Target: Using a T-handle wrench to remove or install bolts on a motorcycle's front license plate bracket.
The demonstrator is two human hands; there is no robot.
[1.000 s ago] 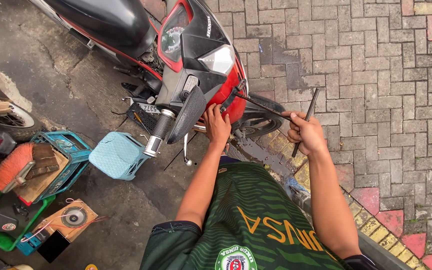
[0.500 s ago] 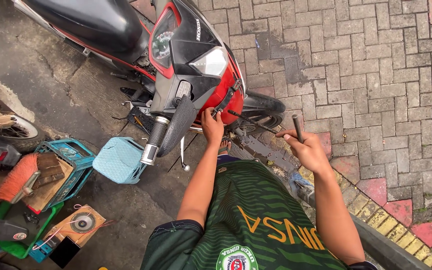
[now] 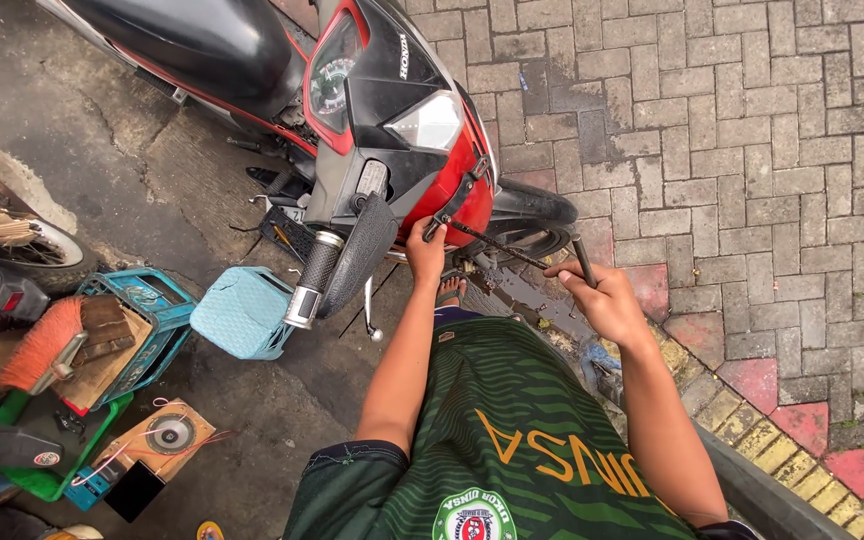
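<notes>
A red and black motorcycle [image 3: 382, 120] stands in front of me, its front wheel [image 3: 527, 215] on the brick paving. My left hand [image 3: 424, 250] grips the motorcycle's red front panel near a dark lever. My right hand [image 3: 602, 300] is closed on a thin dark rod tool [image 3: 512, 250] with a short upright handle; the rod runs left toward the panel by my left hand. My foot in a sandal [image 3: 449, 292] shows below the bike.
A light blue plastic stool [image 3: 244, 312] sits left of the handlebar grip [image 3: 312, 275]. At far left are a teal crate [image 3: 142, 320], an orange brush [image 3: 42, 345], green tray [image 3: 52, 470] and small boxes. Wet patch [image 3: 532, 290] and painted kerb [image 3: 752, 400] lie to the right.
My right hand has lowered and moved left with the tool, bringing the rod toward the front panel. The view has shifted, with the bike now slightly further right.
</notes>
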